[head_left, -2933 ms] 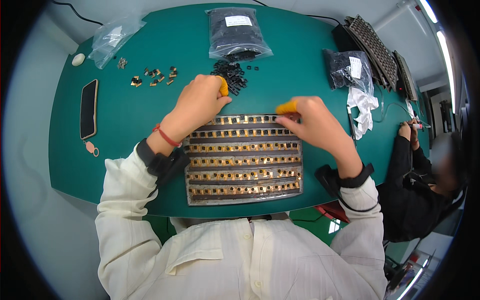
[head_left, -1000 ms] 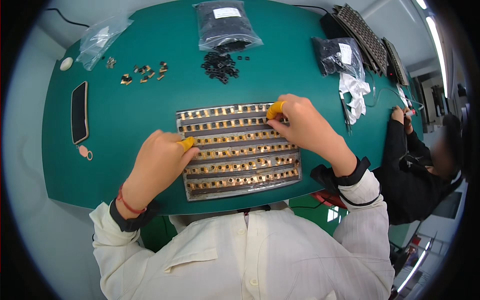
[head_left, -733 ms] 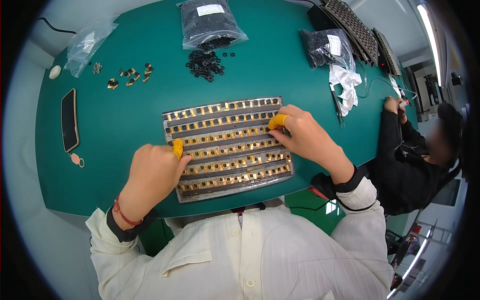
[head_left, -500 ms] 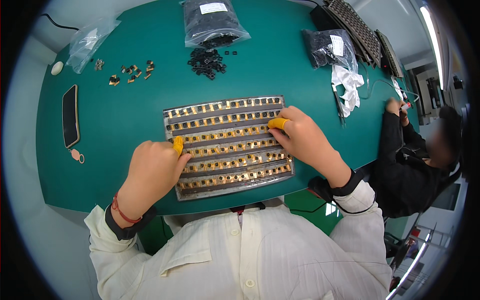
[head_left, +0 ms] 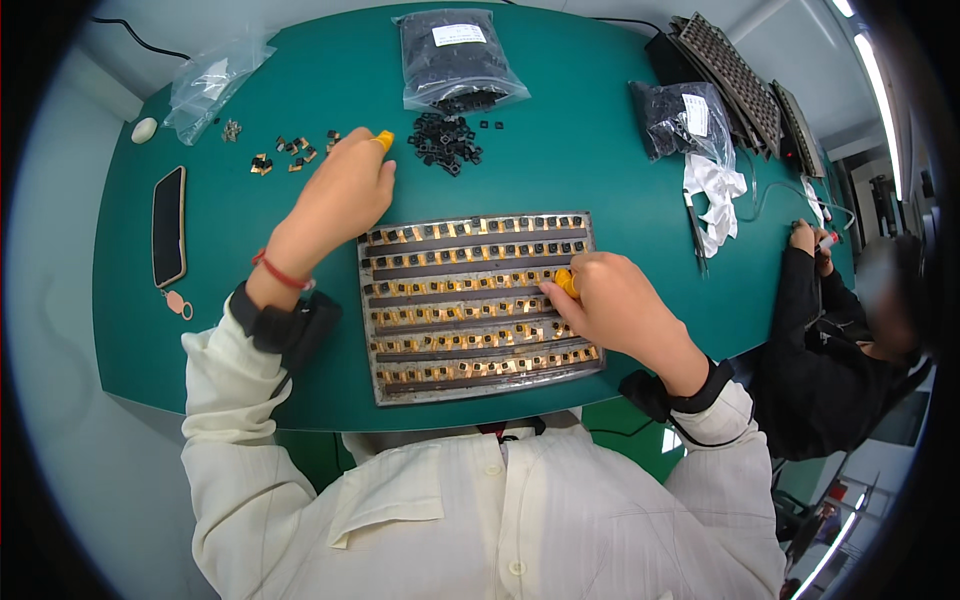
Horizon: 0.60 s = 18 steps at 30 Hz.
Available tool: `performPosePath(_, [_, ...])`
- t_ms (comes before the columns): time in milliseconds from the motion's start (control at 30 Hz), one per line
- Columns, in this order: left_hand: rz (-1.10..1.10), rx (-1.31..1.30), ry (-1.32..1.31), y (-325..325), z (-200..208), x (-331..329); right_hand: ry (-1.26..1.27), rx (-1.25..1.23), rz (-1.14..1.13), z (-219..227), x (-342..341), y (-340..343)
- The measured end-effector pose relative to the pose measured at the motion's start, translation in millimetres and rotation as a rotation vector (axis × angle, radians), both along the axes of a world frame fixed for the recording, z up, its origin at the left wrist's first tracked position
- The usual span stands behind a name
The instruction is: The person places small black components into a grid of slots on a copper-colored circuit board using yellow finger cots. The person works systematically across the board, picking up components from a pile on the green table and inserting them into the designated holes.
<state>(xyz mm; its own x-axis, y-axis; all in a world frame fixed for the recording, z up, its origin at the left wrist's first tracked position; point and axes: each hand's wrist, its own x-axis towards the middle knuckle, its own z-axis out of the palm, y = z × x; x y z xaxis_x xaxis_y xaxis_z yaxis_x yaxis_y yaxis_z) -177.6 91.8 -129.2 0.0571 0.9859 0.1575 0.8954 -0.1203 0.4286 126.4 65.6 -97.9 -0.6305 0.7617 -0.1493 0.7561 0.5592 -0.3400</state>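
On the green table lies a metal tray [head_left: 460, 267] with rows of small black square parts on gold-coloured strips. My left hand [head_left: 345, 185] is above the table beyond the tray's far left corner, between a loose pile of black square parts [head_left: 447, 145] and a scatter of gold-and-black pieces [head_left: 297, 147]. Its yellow-capped finger reaches toward the black pile, with the thumb apart and nothing visible in its grasp. My right hand [head_left: 622, 300] rests at the tray's right side, thumb and yellow-capped finger closed together over the third row. Whatever they pinch is hidden.
Behind the pile stands a clear bag [head_left: 435, 75] of black parts; another bag [head_left: 675, 115] is at right beside white cloth [head_left: 715, 195] and tweezers [head_left: 696, 232]. A phone [head_left: 170, 225] lies left. At far right, a person in black [head_left: 820, 360] works near stacked dark trays [head_left: 730, 80].
My left hand has left the tray's left edge and moved away from me toward the black pile. My right hand stays at the tray's right side. The whole view has shifted slightly.
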Motion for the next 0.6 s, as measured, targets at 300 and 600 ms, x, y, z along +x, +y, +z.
performPosePath(300, [-0.168,-0.09,-0.065,-3.3,1.7,31.0,0.183,-0.06,0.024,24.2,-3.2,47.4])
performPosePath(600, [-0.065,-0.143,-0.2,-8.4,4.3,23.7,0.258,-0.042,0.071,8.8,-35.5,77.5])
